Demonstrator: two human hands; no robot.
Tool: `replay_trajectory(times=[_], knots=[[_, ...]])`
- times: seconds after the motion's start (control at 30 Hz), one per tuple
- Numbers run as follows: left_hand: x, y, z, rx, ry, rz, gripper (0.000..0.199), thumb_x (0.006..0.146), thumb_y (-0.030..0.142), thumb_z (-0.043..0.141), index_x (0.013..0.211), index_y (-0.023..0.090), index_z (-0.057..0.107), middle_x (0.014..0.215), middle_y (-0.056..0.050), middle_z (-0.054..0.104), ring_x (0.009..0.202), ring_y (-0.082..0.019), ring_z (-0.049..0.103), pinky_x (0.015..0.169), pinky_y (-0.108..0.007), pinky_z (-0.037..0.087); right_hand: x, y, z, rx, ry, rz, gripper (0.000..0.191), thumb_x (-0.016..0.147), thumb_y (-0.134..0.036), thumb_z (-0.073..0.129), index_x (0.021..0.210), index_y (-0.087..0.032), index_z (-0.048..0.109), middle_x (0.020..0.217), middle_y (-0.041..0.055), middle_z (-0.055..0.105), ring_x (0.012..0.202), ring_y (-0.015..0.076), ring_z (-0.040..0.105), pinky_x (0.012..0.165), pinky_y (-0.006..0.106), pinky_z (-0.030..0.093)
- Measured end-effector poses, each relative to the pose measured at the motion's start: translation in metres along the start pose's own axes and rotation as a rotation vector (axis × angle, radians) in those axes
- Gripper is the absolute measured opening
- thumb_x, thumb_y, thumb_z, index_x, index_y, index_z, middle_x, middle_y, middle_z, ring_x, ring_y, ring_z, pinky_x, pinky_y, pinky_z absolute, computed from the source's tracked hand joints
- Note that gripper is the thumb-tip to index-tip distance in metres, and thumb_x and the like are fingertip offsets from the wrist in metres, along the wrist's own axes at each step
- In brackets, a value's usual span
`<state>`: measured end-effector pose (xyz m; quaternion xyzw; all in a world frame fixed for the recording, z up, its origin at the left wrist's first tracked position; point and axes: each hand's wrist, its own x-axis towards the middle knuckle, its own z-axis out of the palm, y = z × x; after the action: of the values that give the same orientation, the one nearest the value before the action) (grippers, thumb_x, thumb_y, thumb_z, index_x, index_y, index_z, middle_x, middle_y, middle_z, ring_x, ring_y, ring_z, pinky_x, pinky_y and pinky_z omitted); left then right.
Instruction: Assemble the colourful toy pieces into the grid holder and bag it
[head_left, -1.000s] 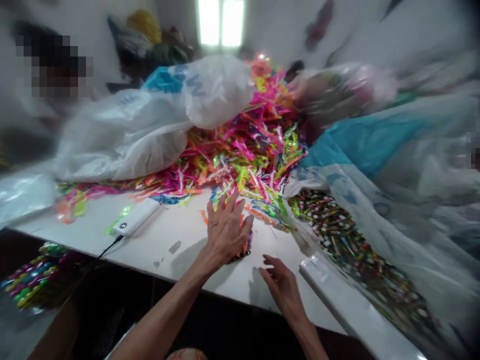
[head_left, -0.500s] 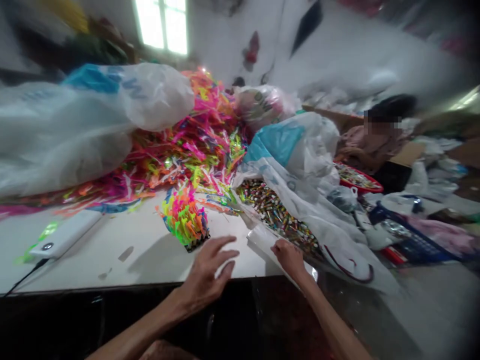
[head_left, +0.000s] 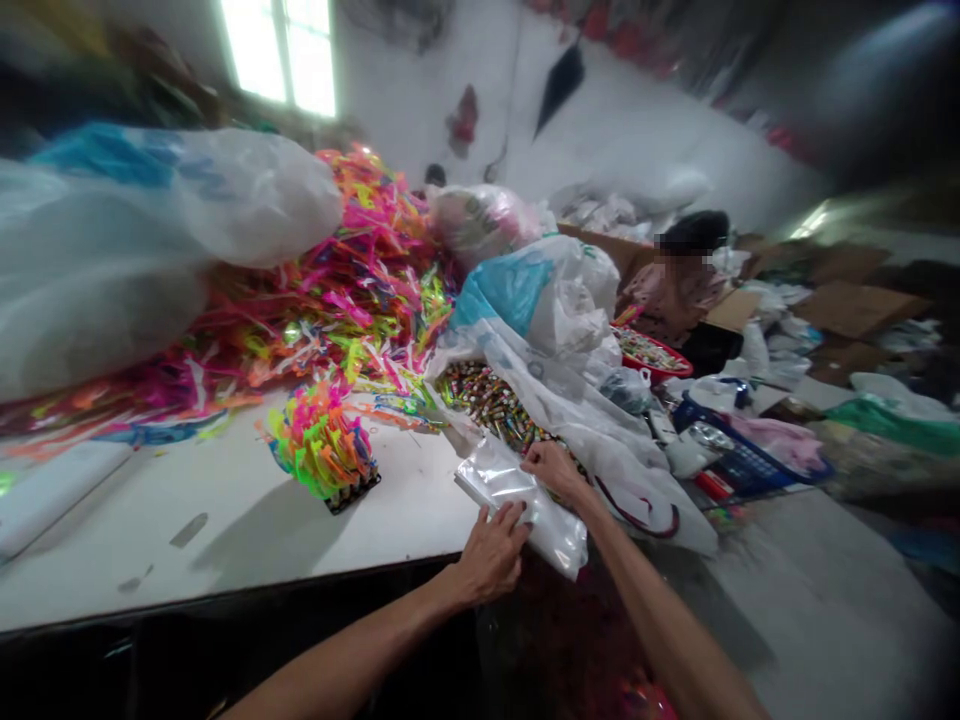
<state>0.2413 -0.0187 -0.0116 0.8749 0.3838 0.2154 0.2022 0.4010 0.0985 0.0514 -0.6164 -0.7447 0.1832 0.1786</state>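
Observation:
A stack of clear plastic bags (head_left: 506, 478) lies at the table's front right edge, with its near end sticking out past the edge. My left hand (head_left: 491, 555) rests on its near side, fingers apart and slightly bent, fingertips on the plastic. At the far side, my right hand (head_left: 555, 468) has its fingers pinched together on the bags' edge. To the left stands a bundle of bright neon plastic pieces (head_left: 322, 440) in a dark base. Many small multicoloured cylindrical pieces (head_left: 491, 400) lie in an opened white sack (head_left: 555, 370) just beyond the bags.
A large heap of neon strips (head_left: 337, 290) covers the back of the white table (head_left: 247, 500), beside big translucent sacks (head_left: 97, 250). On the right are a blue basket (head_left: 750, 455), a red tray (head_left: 652, 355) and a seated person (head_left: 667, 295). A white box (head_left: 64, 490) lies at left.
My left hand has moved right, from open in the air onto the plastic bags. My right hand has changed from a fist on the bags to a pinch at their far edge. The view has turned right.

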Motion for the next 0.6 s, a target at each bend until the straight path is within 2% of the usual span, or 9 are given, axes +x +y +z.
replay_trajectory(times=[0.07,0.13,0.2,0.3,0.4,0.5,0.6], knots=[[-0.002,-0.004,0.002,-0.115,0.104,-0.08,0.052,0.073,0.018,0.05,0.124,0.018,0.043,0.142,-0.012,0.029,0.129,-0.028,0.028,0.104,-0.047,0.024,-0.002,0.003,0.0,0.082,-0.019,-0.009,0.021,0.068,-0.029,0.053,0.053,-0.015,0.055,0.05,-0.0014,0.05,0.052,0.0104,0.043,0.05,0.021,0.03],[0.005,-0.01,-0.001,-0.359,0.261,-0.294,0.048,0.074,0.018,0.05,0.122,0.016,0.045,0.142,-0.013,0.03,0.128,-0.026,0.03,0.104,-0.042,0.026,-0.005,0.005,0.0,0.168,-0.04,-0.007,0.028,0.072,-0.035,0.048,0.052,-0.015,0.053,0.047,-0.0025,0.046,0.048,0.0097,0.041,0.047,0.021,0.03],[0.023,-0.018,-0.009,-0.632,0.383,-0.532,0.045,0.077,0.02,0.05,0.121,0.014,0.045,0.138,-0.014,0.035,0.12,-0.024,0.04,0.101,-0.037,0.032,-0.009,0.005,0.002,0.237,-0.052,0.007,0.03,0.071,-0.038,0.047,0.053,-0.016,0.051,0.045,-0.0031,0.044,0.045,0.0091,0.039,0.045,0.021,0.03],[0.055,-0.031,-0.024,-0.822,0.394,-0.69,0.042,0.081,0.027,0.046,0.121,0.012,0.042,0.121,-0.017,0.05,0.09,-0.02,0.058,0.077,-0.033,0.048,-0.013,0.003,0.005,0.297,-0.029,0.032,0.03,0.07,-0.04,0.048,0.053,-0.016,0.051,0.046,-0.0027,0.046,0.044,0.0088,0.04,0.044,0.021,0.031],[0.074,-0.04,-0.035,-0.9,0.381,-0.751,0.048,0.081,0.032,0.047,0.123,0.011,0.038,0.104,-0.015,0.058,0.068,-0.014,0.059,0.054,-0.024,0.047,-0.015,0.0,0.01,0.317,0.014,0.048,0.03,0.07,-0.04,0.047,0.053,-0.016,0.05,0.046,-0.0021,0.047,0.044,0.009,0.041,0.043,0.021,0.031],[0.071,-0.049,-0.043,-0.933,0.378,-0.734,0.064,0.075,0.03,0.057,0.132,0.016,0.029,0.1,-0.009,0.059,0.059,-0.009,0.056,0.047,-0.018,0.041,-0.018,-0.001,0.014,0.302,0.032,0.052,0.031,0.071,-0.041,0.046,0.051,-0.017,0.048,0.045,-0.002,0.047,0.044,0.0095,0.042,0.043,0.02,0.032],[0.059,-0.061,-0.052,-0.93,0.309,-0.693,0.063,0.069,0.025,0.063,0.127,0.011,0.041,0.077,-0.003,0.061,0.047,-0.006,0.049,0.043,-0.018,0.036,-0.022,0.0,0.015,0.251,0.04,0.057,0.031,0.071,-0.04,0.046,0.049,-0.017,0.048,0.045,-0.0024,0.046,0.045,0.0098,0.042,0.044,0.021,0.031]])
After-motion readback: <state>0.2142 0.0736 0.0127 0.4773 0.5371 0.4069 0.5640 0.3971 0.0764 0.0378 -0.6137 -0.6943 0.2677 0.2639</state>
